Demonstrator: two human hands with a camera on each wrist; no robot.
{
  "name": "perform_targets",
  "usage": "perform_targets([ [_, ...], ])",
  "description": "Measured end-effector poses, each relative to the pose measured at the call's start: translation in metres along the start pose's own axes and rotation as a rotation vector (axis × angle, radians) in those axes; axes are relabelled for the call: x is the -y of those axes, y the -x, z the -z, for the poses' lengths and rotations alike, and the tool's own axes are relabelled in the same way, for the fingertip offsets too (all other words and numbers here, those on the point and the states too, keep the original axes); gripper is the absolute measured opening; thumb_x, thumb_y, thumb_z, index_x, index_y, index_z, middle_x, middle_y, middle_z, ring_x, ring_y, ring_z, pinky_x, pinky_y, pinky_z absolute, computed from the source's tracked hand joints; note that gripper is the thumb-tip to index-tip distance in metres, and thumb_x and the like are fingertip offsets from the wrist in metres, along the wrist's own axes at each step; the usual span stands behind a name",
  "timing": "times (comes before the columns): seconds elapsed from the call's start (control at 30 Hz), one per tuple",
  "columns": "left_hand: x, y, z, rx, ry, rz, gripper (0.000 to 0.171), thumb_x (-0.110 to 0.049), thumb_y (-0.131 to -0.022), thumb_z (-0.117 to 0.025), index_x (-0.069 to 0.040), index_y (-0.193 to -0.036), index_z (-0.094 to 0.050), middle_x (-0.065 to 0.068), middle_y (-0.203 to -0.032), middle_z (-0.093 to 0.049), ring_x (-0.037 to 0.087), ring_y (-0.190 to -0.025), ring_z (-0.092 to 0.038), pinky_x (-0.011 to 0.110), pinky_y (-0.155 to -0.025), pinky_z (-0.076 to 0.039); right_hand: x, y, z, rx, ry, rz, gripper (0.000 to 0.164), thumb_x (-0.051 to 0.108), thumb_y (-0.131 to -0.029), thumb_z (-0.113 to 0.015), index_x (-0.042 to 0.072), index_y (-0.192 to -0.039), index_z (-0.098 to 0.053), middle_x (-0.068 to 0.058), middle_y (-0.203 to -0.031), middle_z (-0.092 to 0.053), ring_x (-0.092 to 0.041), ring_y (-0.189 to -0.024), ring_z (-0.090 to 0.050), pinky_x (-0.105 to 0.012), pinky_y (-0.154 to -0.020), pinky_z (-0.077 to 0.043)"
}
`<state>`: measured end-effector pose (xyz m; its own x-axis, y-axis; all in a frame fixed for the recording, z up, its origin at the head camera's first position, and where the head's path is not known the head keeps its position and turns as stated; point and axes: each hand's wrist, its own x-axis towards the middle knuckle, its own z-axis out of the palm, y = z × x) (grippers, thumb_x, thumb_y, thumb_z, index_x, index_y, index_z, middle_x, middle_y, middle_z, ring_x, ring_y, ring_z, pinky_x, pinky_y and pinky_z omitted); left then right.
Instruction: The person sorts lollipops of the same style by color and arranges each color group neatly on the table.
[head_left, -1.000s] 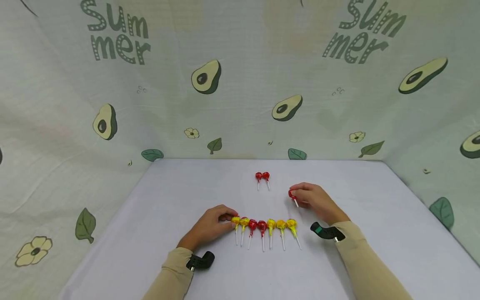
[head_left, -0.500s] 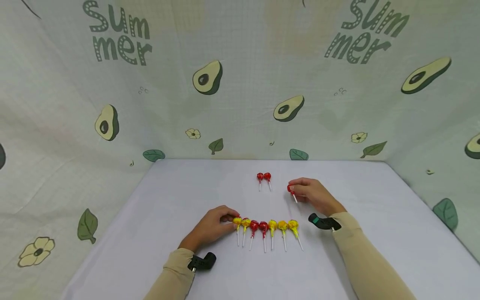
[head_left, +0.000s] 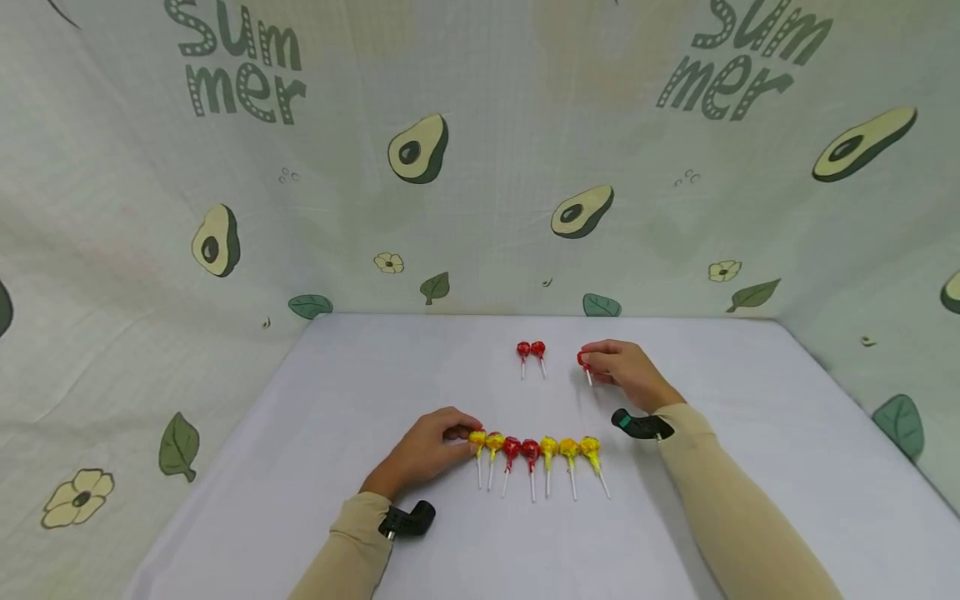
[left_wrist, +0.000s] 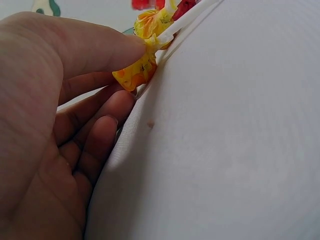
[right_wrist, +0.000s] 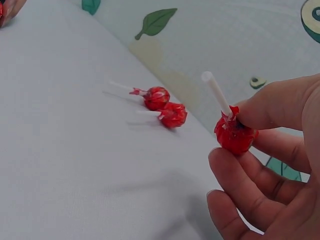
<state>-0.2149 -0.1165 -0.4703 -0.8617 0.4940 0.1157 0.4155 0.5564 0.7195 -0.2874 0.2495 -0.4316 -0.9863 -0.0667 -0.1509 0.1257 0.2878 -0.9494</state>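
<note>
My right hand (head_left: 626, 371) pinches a red lollipop (right_wrist: 234, 134) by its wrapped head between thumb and fingers, its white stick pointing out free. To the left of it two red lollipops (head_left: 531, 348) lie side by side at the back of the table. Closer to me runs a row of several lollipops, yellow ones at both ends and two red ones (head_left: 521, 449) between them. My left hand (head_left: 427, 450) pinches the leftmost yellow lollipop (left_wrist: 135, 74) by its head, the thumb on the near side. Another yellow lollipop (left_wrist: 152, 22) lies right beside that one.
A white cloth-covered table (head_left: 375, 367) lies under everything. Behind it and at its sides hangs a pale curtain (head_left: 480, 167) printed with avocados and leaves. A black wrist camera sits on each forearm (head_left: 408, 520).
My right hand has moved away from me with the red lollipop, out level with the two red lollipops at the back. The left hand stays on its yellow lollipop.
</note>
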Motion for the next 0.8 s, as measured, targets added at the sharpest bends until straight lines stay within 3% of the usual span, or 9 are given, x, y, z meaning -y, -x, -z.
perform_targets([
  [0.4,-0.001,0.001,0.002,0.006,0.023,0.003,0.024,-0.025,-0.094,-0.071,-0.02,-0.118,-0.07,-0.013,-0.108,-0.062,0.008,-0.096,-0.058,0.03,-0.088,-0.05,-0.004,-0.021,-0.011,-0.02,0.056,0.049,0.043,0.034,-0.098,-0.065,0.007,-0.131,-0.061,-0.012,-0.128,-0.064,-0.026,-0.115,-0.06,-0.036,-0.097,-0.05],
  [0.8,0.0,-0.001,0.002,0.001,0.01,0.01,0.025,-0.025,-0.094,-0.071,-0.021,-0.119,-0.07,-0.014,-0.109,-0.062,0.008,-0.097,-0.058,0.03,-0.089,-0.05,-0.004,-0.037,-0.016,-0.027,0.06,0.059,0.042,0.033,-0.099,-0.065,0.007,-0.132,-0.061,-0.012,-0.128,-0.064,-0.026,-0.109,-0.062,-0.028,-0.089,-0.053],
])
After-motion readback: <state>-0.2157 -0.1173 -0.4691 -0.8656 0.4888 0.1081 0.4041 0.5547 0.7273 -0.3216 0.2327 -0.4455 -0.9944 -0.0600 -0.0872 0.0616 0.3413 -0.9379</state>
